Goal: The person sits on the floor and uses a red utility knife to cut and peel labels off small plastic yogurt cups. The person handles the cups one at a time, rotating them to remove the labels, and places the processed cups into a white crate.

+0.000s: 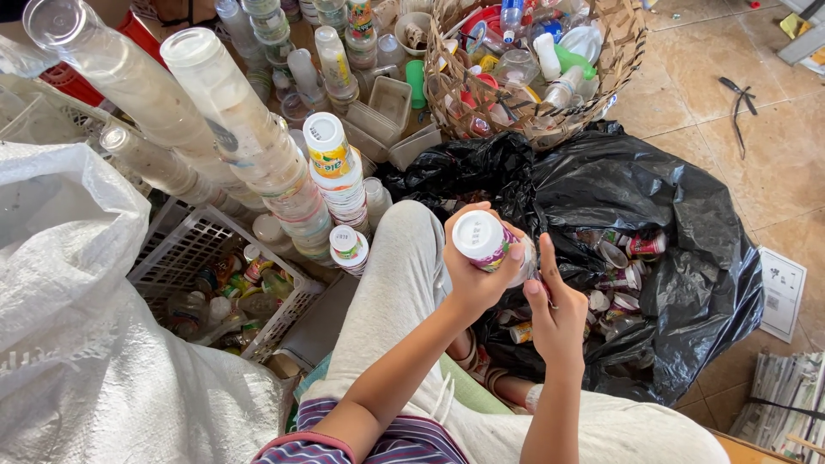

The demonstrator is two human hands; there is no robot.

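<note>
I see a black rubbish bag (679, 215) gaping open on the floor, a woven basket (627, 51) of bottles behind it. Over the bag's near edge my left hand (477, 279) wraps a small white bottle (483, 241) — held bottom-up — while my right hand (557, 314) pinches at its label, fingers narrow.

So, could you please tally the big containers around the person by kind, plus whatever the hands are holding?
Black plastic bag: 1
Woven basket: 1
White plastic crate: 1
White woven sack: 1
Small plastic cup, gripped by the left hand with the right hand at its side: 1
Total: 5
</note>
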